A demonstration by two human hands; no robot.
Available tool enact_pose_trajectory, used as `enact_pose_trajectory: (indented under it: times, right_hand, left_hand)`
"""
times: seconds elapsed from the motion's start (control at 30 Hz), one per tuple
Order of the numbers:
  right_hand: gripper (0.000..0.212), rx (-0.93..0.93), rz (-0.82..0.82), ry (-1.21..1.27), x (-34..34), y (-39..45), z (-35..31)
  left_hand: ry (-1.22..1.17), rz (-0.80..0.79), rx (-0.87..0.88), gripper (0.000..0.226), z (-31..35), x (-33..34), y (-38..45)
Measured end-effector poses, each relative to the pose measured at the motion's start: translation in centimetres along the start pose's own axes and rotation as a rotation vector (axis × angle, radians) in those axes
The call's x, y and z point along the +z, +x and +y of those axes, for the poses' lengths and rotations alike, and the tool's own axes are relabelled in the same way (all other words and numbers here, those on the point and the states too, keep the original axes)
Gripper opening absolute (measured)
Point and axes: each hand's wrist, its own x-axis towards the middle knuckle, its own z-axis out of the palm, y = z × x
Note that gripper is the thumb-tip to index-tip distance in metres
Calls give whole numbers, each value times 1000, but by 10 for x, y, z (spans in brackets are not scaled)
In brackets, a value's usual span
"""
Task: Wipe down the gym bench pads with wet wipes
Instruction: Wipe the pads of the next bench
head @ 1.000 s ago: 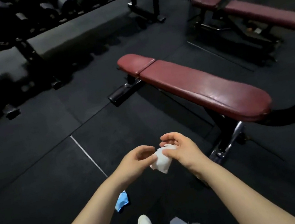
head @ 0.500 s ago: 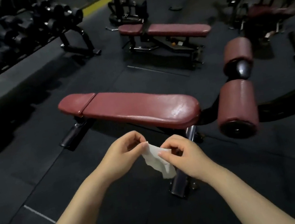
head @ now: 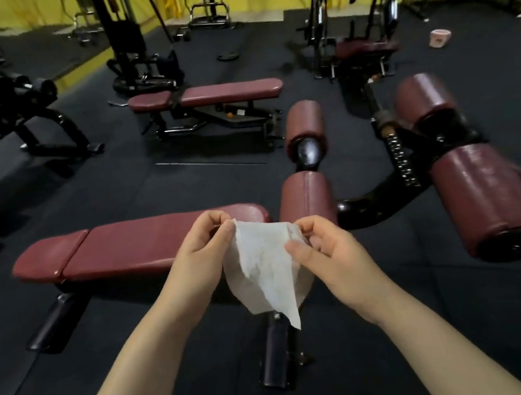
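**Wipe held spread above the bench, pads not yet touched**

A white wet wipe point(head: 266, 266) is held in the air in front of the nearest bench point(head: 128, 246), pinched at its upper edge by both hands. The left hand point(head: 200, 260) has its grip closed on the top left corner between thumb and fingertips; the right hand point(head: 325, 255) has its grip closed on the right edge. The sheet hangs partly unfolded, creased, with a loose corner pointing down. No contact with the maroon pad is seen.

Several risks can be judged from here. The sheet appears thin and damp, so it could be torn if the two corners are pulled apart too sharply. If it is left bunched, only a narrow strip of pad would be cleaned with each pass. A light pinch could let a wet corner slip, and the wipe might be dropped onto the dark floor point(head: 110, 380) and soiled. The roller pads point(head: 493, 201) to the right could easily be missed if only the flat pad is wiped.
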Motion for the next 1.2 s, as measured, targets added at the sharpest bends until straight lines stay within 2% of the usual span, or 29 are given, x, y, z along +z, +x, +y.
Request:
enact_pose_trajectory:
  times: [0.03,0.1,0.27,0.43,0.57,0.63,0.77,0.83,0.97,1.07,1.2]
  right_hand:
    - [10,11,30,19,-9,-2,0]
    - [16,38,124,42,-25,-7,2]
    - [16,111,285,139,-50,-19,6]
    - [22,161,274,209,-64,-27,4]
    - [25,171,307,169,-70,-30,0]
    - [27,184,411,143,-72,-31,1]
    - [27,88,737,-121,-75,-39,9]
    - [23,57,733,-202,-76,-47,11]
    - [16,136,578,-287,-74,-62,16]
    - [8,167,646,-266,-82,-69,18]
    - [13,210,754,-36,-107,-80,14]
  left_hand:
    - [-56,-11,-40,19,2,9,3]
    - [-124,-54,-122,24,4,25,8]
    - [-324,-291,-219,37,8,52,22]
    - [-55,-616,-72,28,20,73,37]
    - [39,-814,-6,17,34,92,53]
    - [31,-816,27,11,39,102,62]
    - [61,-837,104,16,45,118,77]
    - [80,-876,140,18,46,127,81]
    - [159,-925,212,14,44,148,85]
    - [173,-910,187,20,41,163,87]
    - [114,-861,-2,41,32,184,89]
